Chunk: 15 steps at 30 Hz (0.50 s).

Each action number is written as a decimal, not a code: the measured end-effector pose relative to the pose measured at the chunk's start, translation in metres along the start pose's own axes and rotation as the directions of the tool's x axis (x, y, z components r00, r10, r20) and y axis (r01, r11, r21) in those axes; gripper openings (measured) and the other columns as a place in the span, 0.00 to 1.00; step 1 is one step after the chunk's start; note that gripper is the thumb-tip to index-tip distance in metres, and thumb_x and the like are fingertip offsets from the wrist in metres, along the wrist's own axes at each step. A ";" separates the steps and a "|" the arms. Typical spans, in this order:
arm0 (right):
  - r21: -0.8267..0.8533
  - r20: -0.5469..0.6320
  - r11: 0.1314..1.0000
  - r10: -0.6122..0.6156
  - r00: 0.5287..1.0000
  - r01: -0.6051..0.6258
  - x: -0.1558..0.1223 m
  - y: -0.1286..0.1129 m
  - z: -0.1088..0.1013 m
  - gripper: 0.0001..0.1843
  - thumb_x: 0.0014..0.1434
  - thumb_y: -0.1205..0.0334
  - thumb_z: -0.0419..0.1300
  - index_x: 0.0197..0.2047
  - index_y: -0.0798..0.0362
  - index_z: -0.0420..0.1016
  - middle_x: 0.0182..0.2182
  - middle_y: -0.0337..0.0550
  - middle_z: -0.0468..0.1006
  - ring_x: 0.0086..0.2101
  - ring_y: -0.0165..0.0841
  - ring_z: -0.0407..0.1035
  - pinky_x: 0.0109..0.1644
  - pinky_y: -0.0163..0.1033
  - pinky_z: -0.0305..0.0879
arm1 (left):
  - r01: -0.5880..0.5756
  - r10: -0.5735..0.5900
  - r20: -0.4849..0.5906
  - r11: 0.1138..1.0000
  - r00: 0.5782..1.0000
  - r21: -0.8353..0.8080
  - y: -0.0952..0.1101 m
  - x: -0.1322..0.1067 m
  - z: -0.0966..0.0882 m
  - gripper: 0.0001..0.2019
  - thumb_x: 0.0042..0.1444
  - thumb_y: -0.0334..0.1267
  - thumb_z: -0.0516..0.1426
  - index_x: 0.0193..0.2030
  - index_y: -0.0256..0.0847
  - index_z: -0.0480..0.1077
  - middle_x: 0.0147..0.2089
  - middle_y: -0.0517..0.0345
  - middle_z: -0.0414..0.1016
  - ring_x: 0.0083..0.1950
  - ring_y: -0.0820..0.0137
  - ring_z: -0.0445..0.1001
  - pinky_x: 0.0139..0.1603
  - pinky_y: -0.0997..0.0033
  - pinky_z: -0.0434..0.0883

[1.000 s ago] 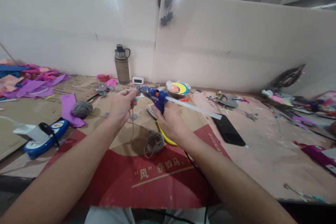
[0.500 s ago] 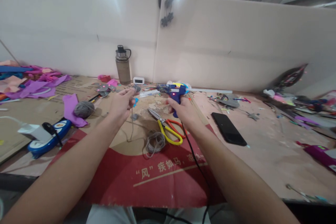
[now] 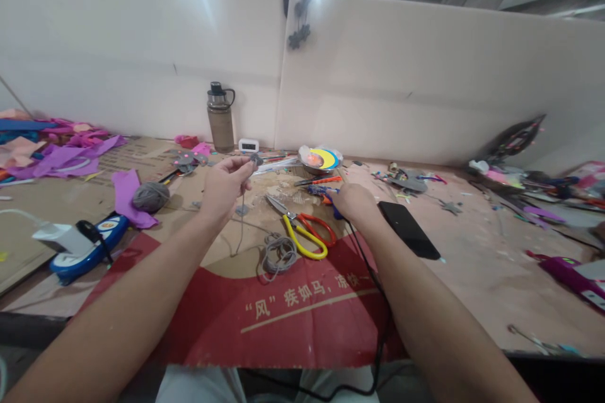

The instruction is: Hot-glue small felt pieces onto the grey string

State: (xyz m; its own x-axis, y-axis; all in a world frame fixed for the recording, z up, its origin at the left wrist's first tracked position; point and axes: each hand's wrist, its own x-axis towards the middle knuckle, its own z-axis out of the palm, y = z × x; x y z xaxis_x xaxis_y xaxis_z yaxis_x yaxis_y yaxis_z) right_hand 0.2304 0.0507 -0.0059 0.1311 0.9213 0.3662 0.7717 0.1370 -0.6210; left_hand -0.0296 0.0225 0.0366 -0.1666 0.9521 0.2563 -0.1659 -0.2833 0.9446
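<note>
My left hand (image 3: 227,186) pinches a small grey felt piece (image 3: 256,160) between thumb and fingers, raised over the cardboard. From it a strand of grey yarn (image 3: 242,217) hangs down. My right hand (image 3: 358,203) is closed around the blue hot glue gun (image 3: 336,208), low over the table with the nozzle pointing left. Most of the gun's handle is hidden by the hand. Between my arms lie scissors (image 3: 309,236) with yellow and orange handles, blades partly apart. A loose coil of grey yarn (image 3: 278,253) rests beside them, and a small grey piece (image 3: 242,209) lies farther back.
A bowl (image 3: 326,170) holding a yellow and blue disc stands behind the glue gun. The phone (image 3: 409,230) lies right of my right hand. Left are a yarn ball (image 3: 151,196) and a power strip (image 3: 89,245). A bottle (image 3: 220,118) stands by the wall.
My right hand has brought the glue gun down and to the right, away from the felt piece. My left hand has shifted slightly right, still pinching the piece. The bowl is now uncovered.
</note>
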 end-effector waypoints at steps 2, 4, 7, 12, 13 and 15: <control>0.040 -0.106 0.997 -0.060 0.993 0.065 -0.007 -0.024 0.002 0.13 0.54 0.57 0.58 0.23 0.50 0.61 0.22 0.44 0.69 0.31 0.37 0.67 0.38 0.44 0.63 | -0.045 0.045 0.002 0.998 0.999 0.044 -0.001 -0.002 0.001 0.11 0.43 0.41 0.65 0.32 0.39 0.72 0.27 0.62 0.71 0.20 0.80 0.63 0.19 0.78 0.55; 0.258 -0.127 0.952 -0.136 0.983 0.165 -0.017 -0.055 0.008 0.10 0.57 0.54 0.55 0.30 0.51 0.62 0.28 0.42 0.70 0.31 0.34 0.66 0.40 0.43 0.63 | -0.109 0.109 0.004 0.986 0.994 0.129 -0.003 -0.003 0.002 0.10 0.45 0.41 0.63 0.32 0.38 0.73 0.28 0.61 0.72 0.23 0.78 0.64 0.22 0.77 0.58; 0.658 0.006 0.747 -0.135 0.991 0.098 -0.031 -0.098 0.025 0.14 0.54 0.51 0.58 0.37 0.51 0.61 0.34 0.41 0.71 0.34 0.30 0.68 0.40 0.39 0.64 | -0.217 0.227 0.002 0.925 0.974 0.311 -0.006 -0.005 0.002 0.08 0.47 0.40 0.62 0.32 0.38 0.75 0.29 0.58 0.74 0.27 0.75 0.67 0.26 0.76 0.61; 0.852 0.284 0.482 -0.103 0.953 -0.202 -0.038 -0.126 0.048 0.18 0.52 0.57 0.60 0.40 0.49 0.55 0.29 0.34 0.72 0.30 0.28 0.70 0.38 0.37 0.66 | -0.268 0.277 0.028 0.894 0.961 0.359 -0.010 -0.005 0.001 0.07 0.47 0.39 0.62 0.31 0.38 0.75 0.29 0.58 0.74 0.29 0.74 0.68 0.31 0.75 0.64; 0.853 0.292 0.480 -0.111 0.950 -0.206 -0.038 -0.126 0.049 0.16 0.53 0.58 0.59 0.39 0.49 0.54 0.27 0.32 0.70 0.27 0.27 0.69 0.36 0.37 0.66 | -0.262 0.264 0.040 0.906 0.964 0.332 -0.011 -0.004 0.001 0.06 0.48 0.38 0.62 0.31 0.38 0.74 0.28 0.58 0.74 0.29 0.74 0.68 0.31 0.74 0.65; 0.820 0.226 0.561 -0.130 0.965 -0.116 -0.037 -0.123 0.049 0.11 0.55 0.61 0.57 0.38 0.49 0.56 0.25 0.29 0.66 0.24 0.26 0.65 0.33 0.36 0.65 | -0.232 0.226 0.055 0.932 0.973 0.277 -0.011 -0.004 0.002 0.06 0.48 0.38 0.62 0.30 0.38 0.74 0.27 0.59 0.73 0.28 0.75 0.68 0.31 0.75 0.65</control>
State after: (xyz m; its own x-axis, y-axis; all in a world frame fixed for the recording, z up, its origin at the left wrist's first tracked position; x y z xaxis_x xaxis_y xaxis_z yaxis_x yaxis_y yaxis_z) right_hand 0.1003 0.0176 0.0232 -0.1142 0.9539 0.2775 -0.0923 0.2680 -0.9590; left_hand -0.0249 0.0225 0.0255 -0.1455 0.8685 0.4738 0.1534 -0.4533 0.8780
